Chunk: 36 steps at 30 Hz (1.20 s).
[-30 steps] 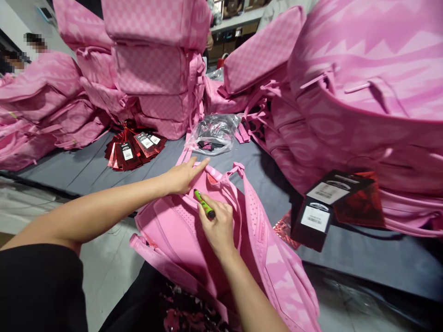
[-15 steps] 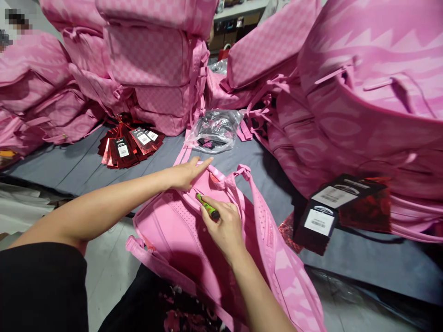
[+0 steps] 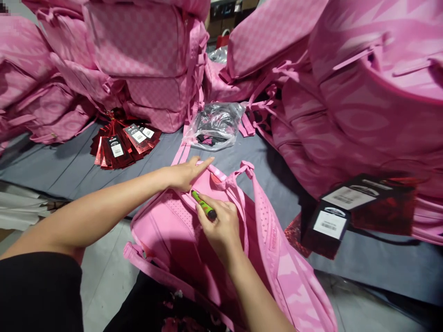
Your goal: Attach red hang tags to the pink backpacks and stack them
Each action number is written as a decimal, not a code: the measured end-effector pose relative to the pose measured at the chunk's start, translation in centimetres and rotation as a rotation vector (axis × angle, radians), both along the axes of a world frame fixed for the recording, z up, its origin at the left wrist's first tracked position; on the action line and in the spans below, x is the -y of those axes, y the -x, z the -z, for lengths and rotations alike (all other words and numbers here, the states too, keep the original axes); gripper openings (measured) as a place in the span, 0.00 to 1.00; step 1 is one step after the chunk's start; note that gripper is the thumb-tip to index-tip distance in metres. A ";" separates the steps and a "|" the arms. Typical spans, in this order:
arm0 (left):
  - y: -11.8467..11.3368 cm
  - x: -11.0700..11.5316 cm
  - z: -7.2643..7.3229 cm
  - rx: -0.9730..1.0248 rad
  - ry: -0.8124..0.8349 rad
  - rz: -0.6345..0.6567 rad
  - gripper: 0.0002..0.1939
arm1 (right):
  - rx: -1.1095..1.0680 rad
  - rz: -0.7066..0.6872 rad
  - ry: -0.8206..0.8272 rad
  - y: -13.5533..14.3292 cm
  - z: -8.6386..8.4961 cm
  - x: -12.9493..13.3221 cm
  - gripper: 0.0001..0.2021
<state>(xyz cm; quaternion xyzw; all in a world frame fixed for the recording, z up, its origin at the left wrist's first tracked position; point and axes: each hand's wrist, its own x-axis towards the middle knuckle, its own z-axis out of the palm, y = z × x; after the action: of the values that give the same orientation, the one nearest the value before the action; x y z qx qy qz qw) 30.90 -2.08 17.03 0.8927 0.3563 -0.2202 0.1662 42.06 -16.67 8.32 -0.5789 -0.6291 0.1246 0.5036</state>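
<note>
A pink backpack (image 3: 180, 235) lies back-side up across the near edge of the grey table (image 3: 69, 170), its straps (image 3: 256, 203) running along the right. My left hand (image 3: 185, 174) rests flat on the top of the backpack, fingers together and pointing right. My right hand (image 3: 219, 226) grips a small green tool with a black end (image 3: 204, 205) and holds its tip against the bag just below my left hand.
Stacks of pink backpacks (image 3: 148, 60) crowd the back and right (image 3: 363, 92) of the table. Red hang tags (image 3: 121, 140) lie fanned at the left. A clear plastic bag (image 3: 216, 125) sits behind the backpack. Black boxes with white labels (image 3: 332, 214) stand at the right.
The view has tilted down a little and the piles have shifted up in the picture. Both hands stay on the same spot of the backpack; the green tool barely moves.
</note>
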 end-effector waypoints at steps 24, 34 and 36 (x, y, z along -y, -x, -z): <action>0.2 0.1 0.1 -0.005 -0.011 -0.009 0.60 | 0.011 0.051 0.083 0.8 -1.1 0.4 0.11; 0.1 0.1 -0.1 0.000 -0.029 -0.010 0.60 | -0.031 -0.002 0.114 0.5 -1.3 0.2 0.11; 0.1 0.1 -0.1 0.015 -0.037 -0.006 0.59 | 0.001 0.013 0.108 0.4 -1.4 0.1 0.11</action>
<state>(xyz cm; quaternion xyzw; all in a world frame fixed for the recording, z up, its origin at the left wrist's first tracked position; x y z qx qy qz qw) 30.77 -2.22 17.14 0.8962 0.3616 -0.2066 0.1530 41.61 -16.79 9.70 -0.6094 -0.6180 0.1551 0.4720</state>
